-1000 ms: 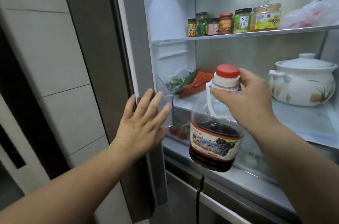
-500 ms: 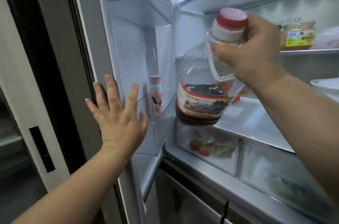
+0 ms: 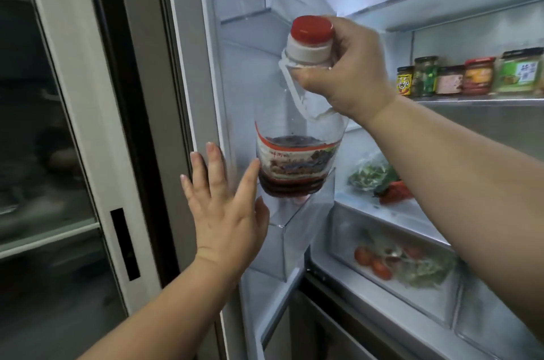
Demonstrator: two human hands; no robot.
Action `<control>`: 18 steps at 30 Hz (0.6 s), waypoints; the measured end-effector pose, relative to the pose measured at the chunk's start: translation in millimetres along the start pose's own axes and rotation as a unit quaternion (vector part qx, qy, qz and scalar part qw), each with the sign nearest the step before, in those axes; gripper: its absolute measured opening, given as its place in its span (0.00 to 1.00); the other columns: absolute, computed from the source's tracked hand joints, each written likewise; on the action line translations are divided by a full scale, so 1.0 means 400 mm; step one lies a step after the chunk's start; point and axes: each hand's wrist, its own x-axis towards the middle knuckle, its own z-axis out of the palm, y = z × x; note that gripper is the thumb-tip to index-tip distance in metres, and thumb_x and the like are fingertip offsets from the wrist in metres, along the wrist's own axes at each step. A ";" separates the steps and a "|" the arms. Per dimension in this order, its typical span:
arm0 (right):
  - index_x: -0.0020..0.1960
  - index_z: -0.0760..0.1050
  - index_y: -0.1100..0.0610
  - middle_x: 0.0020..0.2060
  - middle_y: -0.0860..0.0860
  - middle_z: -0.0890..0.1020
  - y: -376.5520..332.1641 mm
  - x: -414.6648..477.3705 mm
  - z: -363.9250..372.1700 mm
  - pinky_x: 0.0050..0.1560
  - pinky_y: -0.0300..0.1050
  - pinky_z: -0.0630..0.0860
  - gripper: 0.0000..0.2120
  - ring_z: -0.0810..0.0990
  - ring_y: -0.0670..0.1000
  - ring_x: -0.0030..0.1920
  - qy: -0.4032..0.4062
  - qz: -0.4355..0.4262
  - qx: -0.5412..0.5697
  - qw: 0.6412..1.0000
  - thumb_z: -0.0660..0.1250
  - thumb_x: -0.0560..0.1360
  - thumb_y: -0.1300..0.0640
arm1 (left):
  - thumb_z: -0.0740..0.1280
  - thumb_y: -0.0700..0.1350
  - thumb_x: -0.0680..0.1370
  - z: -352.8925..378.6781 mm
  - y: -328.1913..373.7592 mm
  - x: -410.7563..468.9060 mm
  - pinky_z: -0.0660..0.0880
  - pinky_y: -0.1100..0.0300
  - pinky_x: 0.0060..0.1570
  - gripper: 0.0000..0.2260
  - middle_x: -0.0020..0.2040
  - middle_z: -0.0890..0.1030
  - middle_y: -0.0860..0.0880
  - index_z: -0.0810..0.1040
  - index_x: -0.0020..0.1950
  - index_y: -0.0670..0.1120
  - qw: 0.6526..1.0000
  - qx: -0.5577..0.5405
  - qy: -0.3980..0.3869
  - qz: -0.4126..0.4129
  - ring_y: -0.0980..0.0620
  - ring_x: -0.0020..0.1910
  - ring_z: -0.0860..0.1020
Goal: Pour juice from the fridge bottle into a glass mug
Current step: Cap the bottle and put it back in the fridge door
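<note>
Clenched around the neck of a bottle [image 3: 297, 135], just under its red cap [image 3: 312, 27], the right hand [image 3: 344, 71] holds it upright in the air before an open fridge. Dark juice fills only the bottom part. The left hand [image 3: 226, 209] is spread flat, fingers released, at the inner edge of the fridge door [image 3: 188, 65], apparently touching it, though blur obscures contact. Jars [image 3: 468, 77] line a shelf behind; tomatoes [image 3: 374, 262] sit in a drawer below.
</note>
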 end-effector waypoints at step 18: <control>0.56 0.76 0.57 0.46 0.50 0.83 0.147 0.058 0.112 0.48 0.39 0.78 0.22 0.83 0.48 0.47 -0.198 0.184 0.037 0.962 0.74 0.63 0.56 | 0.70 0.47 0.69 0.012 -0.045 0.000 0.56 0.32 0.67 0.21 0.74 0.52 0.36 0.79 0.62 0.46 0.999 -0.019 0.019 -0.019 0.32 0.74 0.50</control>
